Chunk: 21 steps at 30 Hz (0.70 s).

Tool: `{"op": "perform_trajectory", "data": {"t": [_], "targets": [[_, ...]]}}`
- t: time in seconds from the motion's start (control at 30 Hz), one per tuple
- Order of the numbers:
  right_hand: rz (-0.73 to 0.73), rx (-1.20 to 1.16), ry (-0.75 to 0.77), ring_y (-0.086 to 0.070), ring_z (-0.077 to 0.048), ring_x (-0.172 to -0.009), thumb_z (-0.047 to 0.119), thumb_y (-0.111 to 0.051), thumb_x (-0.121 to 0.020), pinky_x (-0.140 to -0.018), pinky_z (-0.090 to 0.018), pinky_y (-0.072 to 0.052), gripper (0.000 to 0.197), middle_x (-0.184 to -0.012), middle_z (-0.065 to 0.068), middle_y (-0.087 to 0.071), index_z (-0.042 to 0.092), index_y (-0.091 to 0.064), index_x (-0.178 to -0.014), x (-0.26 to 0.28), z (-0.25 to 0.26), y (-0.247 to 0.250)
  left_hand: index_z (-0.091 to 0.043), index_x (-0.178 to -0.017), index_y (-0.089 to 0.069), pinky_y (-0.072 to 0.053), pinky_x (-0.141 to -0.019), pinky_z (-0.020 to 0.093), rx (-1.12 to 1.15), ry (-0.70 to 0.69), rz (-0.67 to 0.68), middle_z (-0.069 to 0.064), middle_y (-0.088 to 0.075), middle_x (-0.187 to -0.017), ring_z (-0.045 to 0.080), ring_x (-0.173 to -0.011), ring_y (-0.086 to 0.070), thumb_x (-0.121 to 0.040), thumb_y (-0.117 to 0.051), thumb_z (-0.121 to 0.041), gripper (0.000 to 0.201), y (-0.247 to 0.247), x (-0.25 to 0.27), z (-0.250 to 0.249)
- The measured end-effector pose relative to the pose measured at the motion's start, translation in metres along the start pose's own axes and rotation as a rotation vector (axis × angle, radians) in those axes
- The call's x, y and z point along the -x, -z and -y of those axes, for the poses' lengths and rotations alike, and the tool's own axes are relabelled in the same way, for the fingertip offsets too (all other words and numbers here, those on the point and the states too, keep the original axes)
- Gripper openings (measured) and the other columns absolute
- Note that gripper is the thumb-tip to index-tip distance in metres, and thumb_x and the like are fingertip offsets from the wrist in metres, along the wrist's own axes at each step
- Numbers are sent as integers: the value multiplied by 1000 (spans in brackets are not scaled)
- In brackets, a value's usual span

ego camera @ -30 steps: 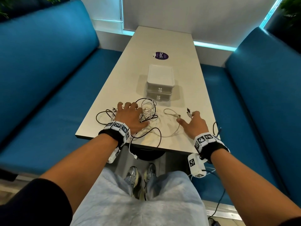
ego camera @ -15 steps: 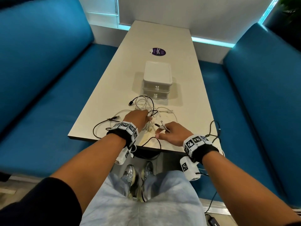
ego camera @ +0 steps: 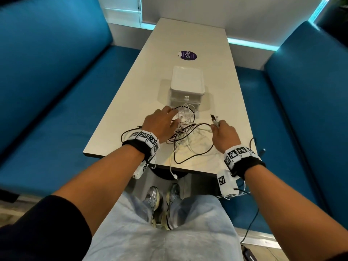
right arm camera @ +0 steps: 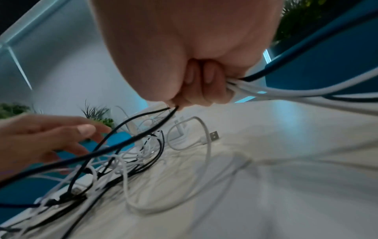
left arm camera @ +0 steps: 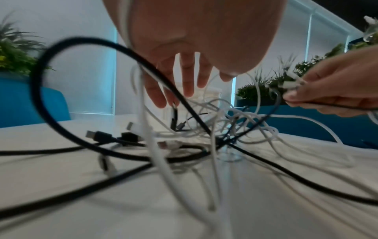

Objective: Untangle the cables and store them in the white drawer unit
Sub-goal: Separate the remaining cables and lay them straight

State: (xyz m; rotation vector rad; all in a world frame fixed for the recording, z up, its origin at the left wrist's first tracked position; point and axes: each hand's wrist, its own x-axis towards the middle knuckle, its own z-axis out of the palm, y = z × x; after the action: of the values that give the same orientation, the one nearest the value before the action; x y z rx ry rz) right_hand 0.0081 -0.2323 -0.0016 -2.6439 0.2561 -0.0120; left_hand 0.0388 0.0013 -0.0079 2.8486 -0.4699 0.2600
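A tangle of black and white cables (ego camera: 185, 132) lies on the near end of the table, just in front of the white drawer unit (ego camera: 187, 85), whose drawers are closed. My left hand (ego camera: 163, 122) hovers over the left side of the tangle with fingers (left arm camera: 188, 84) spread and straight, holding nothing. My right hand (ego camera: 223, 131) is lifted to the right of the pile and grips a bundle of cable ends (ego camera: 214, 119); white and black cables (right arm camera: 255, 87) run out of its curled fingers. One white cable end (ego camera: 174, 175) hangs over the table's front edge.
The light table (ego camera: 188, 34) runs away from me between two blue benches (ego camera: 47, 91) (ego camera: 301, 91). A purple round sticker (ego camera: 187, 55) lies beyond the drawer unit. A black cable loop (ego camera: 253, 143) sits at the table's right edge. My knees and shoes are below.
My left hand has let go of the tangle and moved forward over it with fingers spread. My right hand has pulled its bundle of cable ends up and to the right.
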Motion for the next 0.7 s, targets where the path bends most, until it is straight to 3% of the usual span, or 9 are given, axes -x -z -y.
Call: {"op": "perform_trajectory", "data": {"t": [0.1, 0.23, 0.37, 0.47, 0.53, 0.63, 0.7], "targets": [[7, 165, -124, -59, -41, -102, 35, -39, -102, -77, -39, -44, 34, -113, -21, -60, 5, -50, -114, -4, -5, 3, -27, -131, -54, -49, -78, 40, 35, 50, -31, -2, -55, -130, 26, -109, -57, -101, -36, -47, 40, 12, 0, 11], [46, 192, -246, -59, -39, -106, 27, -42, -99, -79, -37, -44, 31, -119, -19, -59, 6, -52, -118, -2, -16, 2, -20, -118, -62, -48, -83, 40, 99, 127, -8, 4, -60, -116, 28, -106, -56, -100, -42, -35, 31, 20, 7, 39], [67, 209, -263, -57, -40, -110, 24, -40, -98, -85, -40, -45, 30, -123, -20, -58, 5, -51, -119, 4, -18, 0, -20, -106, -60, -48, -78, 38, 149, 141, 7, -1, -58, -98, 25, -93, -57, -94, -47, -22, 18, 28, 28, 58], [69, 226, -250, -57, -38, -110, 25, -39, -99, -85, -40, -46, 30, -122, -19, -57, 6, -51, -119, 8, -14, -3, -26, -116, -55, -47, -76, 34, 212, -51, 114, -5, -51, -99, 18, -87, -56, -87, -49, -26, 29, 34, 50, 46], [67, 226, -239, -57, -38, -109, 25, -39, -99, -85, -41, -46, 29, -122, -18, -57, 6, -50, -118, 11, -9, -5, -28, -120, -56, -45, -77, 32, 182, -173, 99, -4, -48, -106, 15, -89, -50, -85, -48, -37, 37, 38, 60, 34], [64, 238, -232, -57, -37, -109, 23, -39, -98, -85, -40, -46, 27, -121, -18, -57, 7, -51, -117, 15, -3, -6, -29, -112, -65, -40, -85, 37, -10, -349, 35, -2, -52, -112, 18, -98, -45, -82, -47, -51, 41, 41, 67, 15], [65, 239, -240, -57, -37, -109, 22, -40, -97, -85, -40, -47, 27, -121, -18, -57, 7, -51, -117, 18, -2, -4, -30, -103, -69, -36, -90, 40, -173, -489, 85, -5, -57, -107, 19, -100, -45, -81, -46, -63, 46, 37, 72, 3]]}}
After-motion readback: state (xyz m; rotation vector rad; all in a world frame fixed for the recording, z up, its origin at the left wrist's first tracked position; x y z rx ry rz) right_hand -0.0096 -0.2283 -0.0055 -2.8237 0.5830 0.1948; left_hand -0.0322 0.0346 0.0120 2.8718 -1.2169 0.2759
